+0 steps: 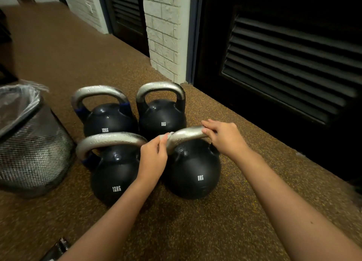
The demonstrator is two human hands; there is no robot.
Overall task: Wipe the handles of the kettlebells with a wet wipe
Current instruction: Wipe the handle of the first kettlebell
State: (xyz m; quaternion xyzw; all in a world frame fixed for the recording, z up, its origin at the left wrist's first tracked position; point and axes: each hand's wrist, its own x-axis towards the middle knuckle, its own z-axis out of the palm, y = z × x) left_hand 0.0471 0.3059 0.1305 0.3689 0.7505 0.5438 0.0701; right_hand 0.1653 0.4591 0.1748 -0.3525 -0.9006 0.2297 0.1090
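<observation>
Several black kettlebells with silver handles stand on the brown floor. The near right kettlebell [193, 170], marked 8KG, has its handle [186, 135] held at both ends. My left hand [153, 159] pinches a small white wet wipe [165, 136] against the handle's left bend. My right hand [223, 136] grips the handle's right end. Left of it stands a near 12KG kettlebell [113, 174]. Behind are a far 12KG kettlebell [108, 118] and a far 8KG kettlebell [162, 114].
A black mesh waste bin [33, 149] lined with clear plastic stands at the left, close to the kettlebells. A white brick pillar [164, 31] and dark louvred doors [290, 61] run along the right. A dark object [58, 249] lies at the bottom left edge.
</observation>
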